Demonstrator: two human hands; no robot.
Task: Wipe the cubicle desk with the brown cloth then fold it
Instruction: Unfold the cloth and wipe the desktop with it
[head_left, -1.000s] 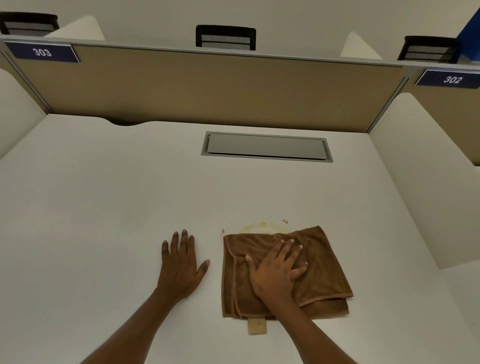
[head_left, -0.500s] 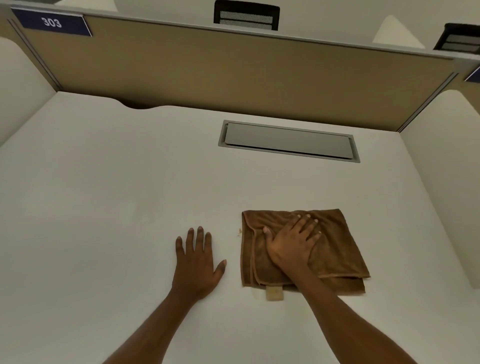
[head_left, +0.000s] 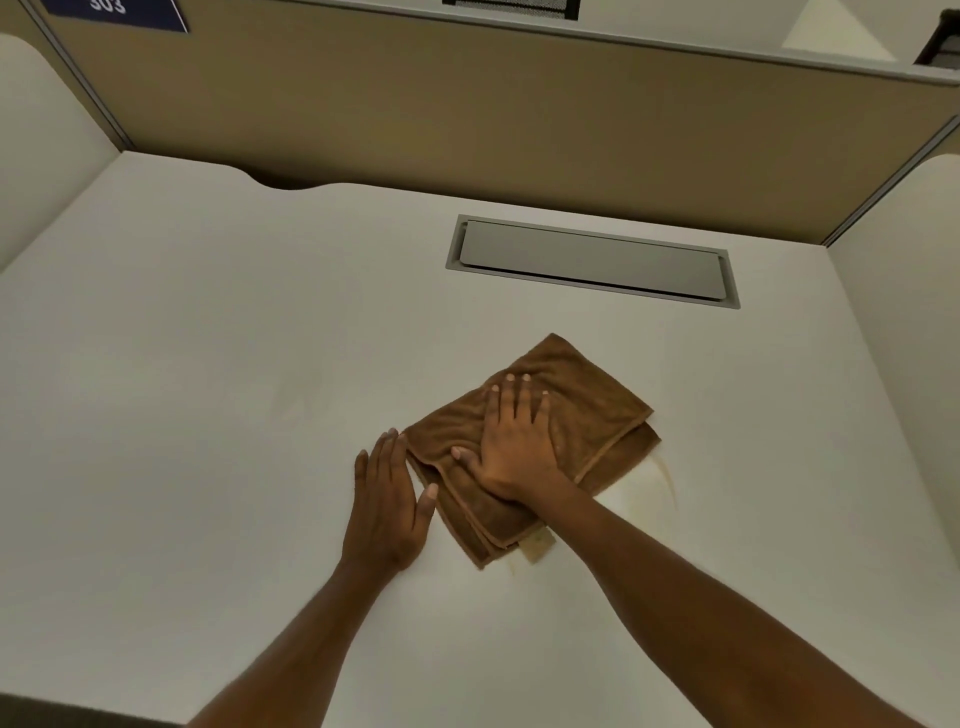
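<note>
Right hand (head_left: 517, 441): lay flat, fingers spread, pressing the brown cloth (head_left: 587, 415).
Left hand (head_left: 387, 499): rested open on the tabletop (head_left: 208, 364), fingertips touching the cloth's left edge.
Cloth: folded, mid-tabletop, yellowish smear (head_left: 654, 483) beside it.

Two bare forearms, no sleeves; left hand (head_left: 387, 501), right hand (head_left: 514, 441) ungloved.

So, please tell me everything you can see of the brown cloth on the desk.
The brown cloth looks like soft terry with a stitched hem. It lies folded in layers, turned cornerwise, flat on the white desk. A pale tag sticks out at its near edge. The right hand presses flat on it; the left hand lies beside its left edge. A yellowish stain shows at its right.
</note>
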